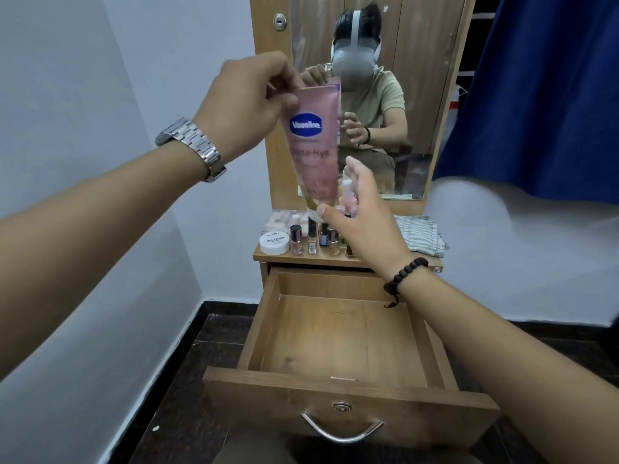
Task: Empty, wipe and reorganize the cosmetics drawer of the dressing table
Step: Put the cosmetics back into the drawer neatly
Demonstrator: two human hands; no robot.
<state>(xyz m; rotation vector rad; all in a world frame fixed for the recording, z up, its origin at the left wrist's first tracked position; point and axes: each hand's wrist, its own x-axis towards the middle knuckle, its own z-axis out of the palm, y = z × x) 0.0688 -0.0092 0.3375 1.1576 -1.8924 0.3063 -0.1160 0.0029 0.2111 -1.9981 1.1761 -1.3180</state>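
Pulled-out wooden drawer (338,343) sits emptied, restocking not begun: left hand (248,98) pinches the pink Vaseline tube (313,142) by its crimp, right hand (361,216) spread beneath, bottles (311,237) crowding the table (268,256).

Setting: a home, bedroom or dressing corner.
Furniture: narrow wooden dressing table (345,261) against a pale wall (100,162), tall mirror (385,95) in a wooden frame above it.
Drawer: wooden drawer (335,333) pulled out, keyhole and curved metal handle (341,430) on its front.
Tabletop goods: nail polish bottles (296,239) in a row, white jar labelled nail polish (274,243), small pink bottles (348,199), folded striped cloth (420,234).
Toiletry: pink Vaseline lotion tube (315,142), a household brand.
Surroundings: dark blue curtain (536,95) at right, dark stone floor (201,380) with matching skirting.
Mirror reflection: wooden wardrobe doors behind the person.
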